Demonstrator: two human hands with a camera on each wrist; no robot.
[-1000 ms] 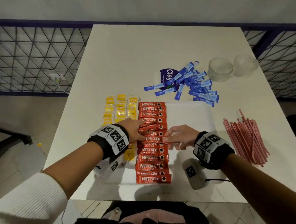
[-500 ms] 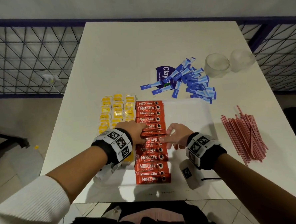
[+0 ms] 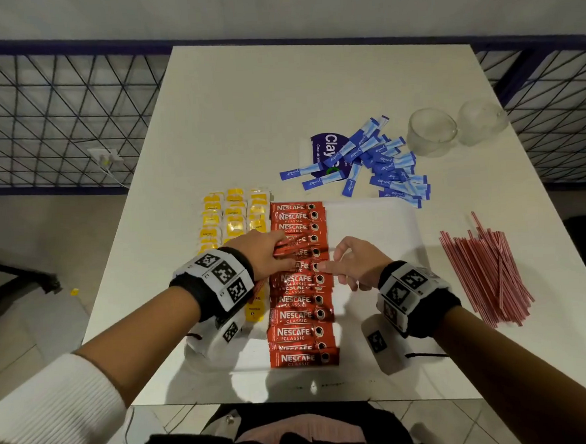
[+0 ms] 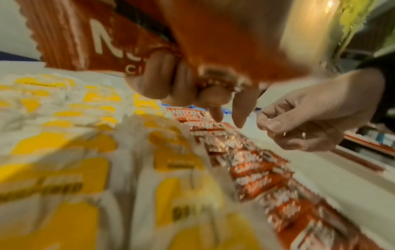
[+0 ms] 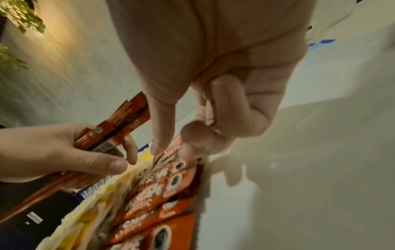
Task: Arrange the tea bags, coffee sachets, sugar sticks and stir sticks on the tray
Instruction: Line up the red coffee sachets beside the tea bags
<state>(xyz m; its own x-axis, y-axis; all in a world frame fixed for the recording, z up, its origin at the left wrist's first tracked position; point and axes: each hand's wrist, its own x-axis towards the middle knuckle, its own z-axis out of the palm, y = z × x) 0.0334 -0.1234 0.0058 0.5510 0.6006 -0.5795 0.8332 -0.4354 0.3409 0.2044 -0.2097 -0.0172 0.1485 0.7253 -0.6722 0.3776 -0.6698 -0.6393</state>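
Two hands work over the middle of a column of red foil coffee sachets (image 3: 300,283) laid crosswise, edge over edge, down a flat white tray (image 3: 370,224). The left hand (image 3: 264,254) grasps a small spare bundle of red sachets (image 5: 119,125) against the palm, presumably as stock to feed the column, while its free fingertips (image 4: 215,115) point down at the row. The right hand (image 3: 356,266) holds nothing: its index finger (image 5: 162,121) is extended onto a sachet edge and its other fingers are loosely curled, a posture that suits nudging one piece square rather than lifting it. Yellow-and-white paper tea bags (image 3: 234,213) lie in three neat columns just beside the sachets on the left, so that sorting appears done. Blue paper sugar sticks (image 3: 380,158) lie in a loose heap on the white table (image 3: 311,93) beyond the tray, partly over a purple printed packet (image 3: 325,147), and red-and-white striped stir sticks (image 3: 486,268) lie in a fan well to the right; neither is on the tray yet, whose bare right half seems reserved for them. Two clear glass cups (image 3: 432,132) stand near the far right corner.
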